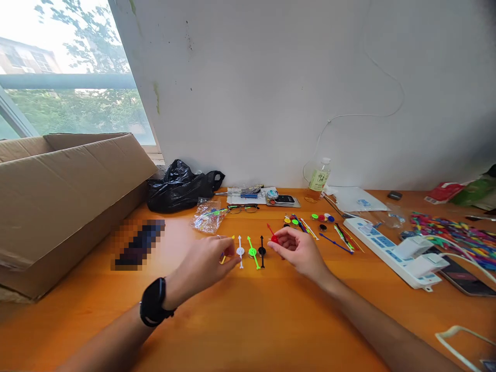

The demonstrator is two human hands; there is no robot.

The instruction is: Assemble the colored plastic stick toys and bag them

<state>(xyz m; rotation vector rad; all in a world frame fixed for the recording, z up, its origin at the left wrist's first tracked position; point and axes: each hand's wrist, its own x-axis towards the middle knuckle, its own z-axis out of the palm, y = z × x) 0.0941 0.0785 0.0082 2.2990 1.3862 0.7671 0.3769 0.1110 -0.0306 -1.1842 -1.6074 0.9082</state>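
Note:
My right hand (300, 250) is closed, with thumb and fingers pinching a red arrow spinner (275, 239) a little above the table. My left hand (211, 258) curls over a yellow arrow spinner (223, 259), its fingers bent around it and hiding most of it. Beside those fingertips lies a white arrow spinner (240, 251). To its right, a green arrow spinner (252, 252) and a black arrow spinner (262, 250) complete a row, their tips pointing away from me. The black one lies between the row and my right hand.
Loose arrows (336, 243) and round bases (323, 227) lie beyond my right hand. A white power strip (387, 253), a phone (465, 274) and a colourful heap (457, 240) are at right. A clear bag (209, 216), glasses (243, 208), black bag (182, 188) and cardboard box (77, 191) stand left and behind.

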